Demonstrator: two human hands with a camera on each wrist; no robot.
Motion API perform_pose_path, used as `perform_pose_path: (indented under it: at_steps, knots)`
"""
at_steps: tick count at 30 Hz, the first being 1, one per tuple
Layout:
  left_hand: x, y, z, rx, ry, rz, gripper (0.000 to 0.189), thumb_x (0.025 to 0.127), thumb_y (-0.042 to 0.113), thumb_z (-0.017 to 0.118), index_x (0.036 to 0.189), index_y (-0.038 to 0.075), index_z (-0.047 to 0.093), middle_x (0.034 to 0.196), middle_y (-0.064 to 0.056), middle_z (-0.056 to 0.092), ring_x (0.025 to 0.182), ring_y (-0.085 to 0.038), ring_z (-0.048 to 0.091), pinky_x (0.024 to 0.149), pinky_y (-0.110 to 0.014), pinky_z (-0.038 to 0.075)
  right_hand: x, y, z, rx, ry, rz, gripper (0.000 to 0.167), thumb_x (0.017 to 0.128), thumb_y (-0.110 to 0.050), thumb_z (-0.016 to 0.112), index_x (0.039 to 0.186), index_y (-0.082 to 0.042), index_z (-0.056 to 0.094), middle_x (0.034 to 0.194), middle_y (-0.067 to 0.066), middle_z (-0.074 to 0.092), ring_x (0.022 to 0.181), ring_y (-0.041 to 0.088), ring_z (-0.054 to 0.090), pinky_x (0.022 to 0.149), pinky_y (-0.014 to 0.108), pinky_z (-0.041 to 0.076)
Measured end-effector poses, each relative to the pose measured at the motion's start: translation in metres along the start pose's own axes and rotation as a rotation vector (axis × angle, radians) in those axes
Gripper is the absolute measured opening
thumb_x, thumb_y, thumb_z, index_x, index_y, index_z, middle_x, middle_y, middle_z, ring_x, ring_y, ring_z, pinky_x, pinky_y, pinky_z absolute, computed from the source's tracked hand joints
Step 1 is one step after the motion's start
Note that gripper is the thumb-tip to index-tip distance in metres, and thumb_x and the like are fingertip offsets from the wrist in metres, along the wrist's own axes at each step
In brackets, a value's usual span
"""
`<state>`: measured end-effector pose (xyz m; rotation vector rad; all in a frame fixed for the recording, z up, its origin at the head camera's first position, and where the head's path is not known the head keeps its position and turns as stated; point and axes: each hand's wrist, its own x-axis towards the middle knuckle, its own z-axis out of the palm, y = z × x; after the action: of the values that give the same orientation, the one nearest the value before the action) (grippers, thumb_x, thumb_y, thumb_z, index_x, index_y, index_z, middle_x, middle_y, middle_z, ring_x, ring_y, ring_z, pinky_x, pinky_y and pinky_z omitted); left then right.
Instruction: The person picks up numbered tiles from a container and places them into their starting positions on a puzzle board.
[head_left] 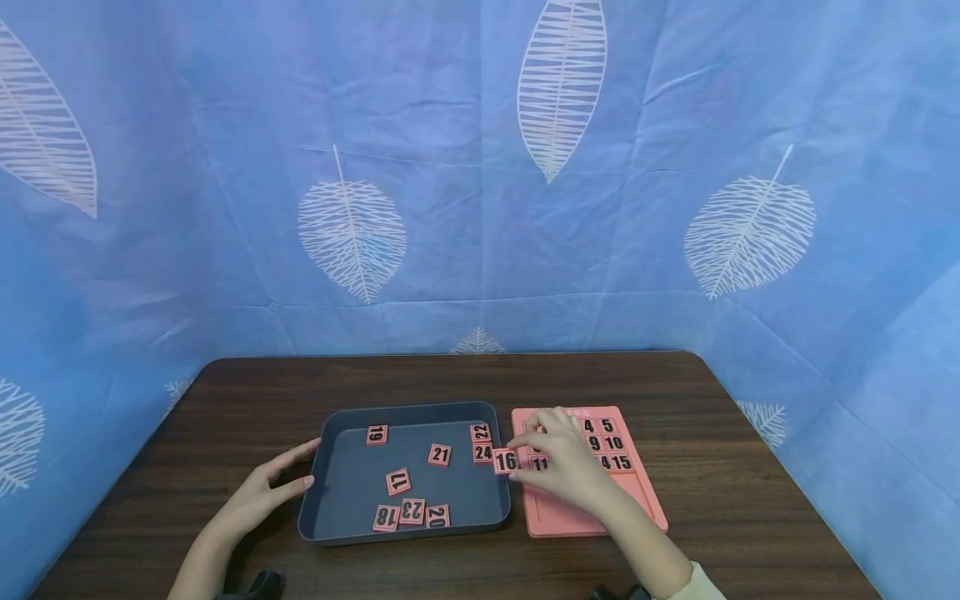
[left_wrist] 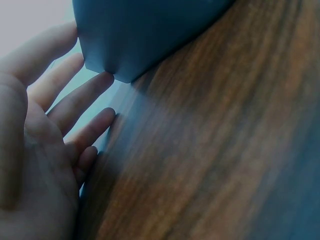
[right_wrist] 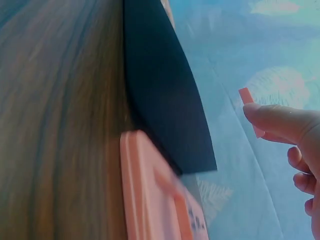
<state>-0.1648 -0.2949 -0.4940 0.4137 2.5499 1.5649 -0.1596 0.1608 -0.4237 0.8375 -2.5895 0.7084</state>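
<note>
Tile 16: We find this small, flat pink square (head_left: 505,462) just right of lower centre, raised at the tray's right edge; the right wrist view shows it edge-on and thin, apart from tray and board.
Feel of the tile: We judge it light and stiff, probably smooth enough to slip a little, and not very fragile.
Where to hold it: We would take it by opposite edges or at one side, leaving the number uncovered, as here.
Right hand: The hand (head_left: 558,462), right of lower centre, pinches the tile's right side between thumb and fingers, the gap only as wide as the tile; its other fingers bend loosely.
Left hand: At lower left, the hand (head_left: 258,496) is spread, fingers mostly extended, fingertips touching the tray's left side and gripping nothing.
Tray: Dark, shallow and rectangular, the tray (head_left: 345,492) fills the lower centre and holds loose numbered tiles (head_left: 439,455).
Board: Right of it, partly behind the right hand, we see a pink board (head_left: 555,514) with rows of numbered tiles at its top.
Surroundings: Dark wooden table (head_left: 720,467) below, blue leaf-patterned curtain (head_left: 480,225) above.
</note>
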Motion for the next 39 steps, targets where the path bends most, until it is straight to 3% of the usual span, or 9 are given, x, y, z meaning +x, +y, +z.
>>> perform_pose_path:
  at_steps: [12,20,31,39]
  knots:
    - [0.001,-0.001,0.0,-0.027,-0.002,0.008,0.056,0.096,0.021,0.059,0.147,0.009,0.039,0.149,-0.022,0.033,0.135,-0.048,0.023,0.094,-0.073,0.026,-0.033,0.04,-0.007,-0.03,0.033,0.05,0.033,0.06,-0.029,0.091,0.089,-0.024,0.076,0.087,-0.015,0.041,0.085,0.011,0.035,0.076,0.039,0.028]
    - [0.0,0.001,0.0,-0.015,0.003,-0.009,0.056,0.096,0.022,0.06,0.147,0.01,0.039,0.149,-0.021,0.033,0.135,-0.048,0.022,0.094,-0.075,0.022,-0.045,0.057,-0.005,0.004,-0.003,0.084,0.034,0.058,-0.031,0.092,0.087,-0.024,0.076,0.088,-0.012,0.044,0.085,0.011,0.034,0.076,0.037,0.026]
    - [0.0,0.002,0.001,-0.01,0.004,-0.019,0.057,0.096,0.024,0.06,0.148,0.012,0.039,0.149,-0.021,0.032,0.135,-0.048,0.022,0.093,-0.074,0.024,-0.052,0.063,0.008,0.035,-0.105,0.159,0.03,0.066,-0.041,0.086,0.092,-0.031,0.075,0.093,-0.016,0.044,0.09,0.011,0.037,0.078,0.04,0.028]
    - [0.0,0.001,0.0,-0.002,0.002,-0.004,0.056,0.096,0.023,0.06,0.147,0.011,0.039,0.149,-0.021,0.033,0.135,-0.049,0.023,0.093,-0.075,0.024,-0.053,0.062,0.013,0.029,-0.094,0.139,0.032,0.067,-0.039,0.086,0.096,-0.032,0.076,0.093,-0.017,0.045,0.089,0.009,0.037,0.077,0.038,0.031]
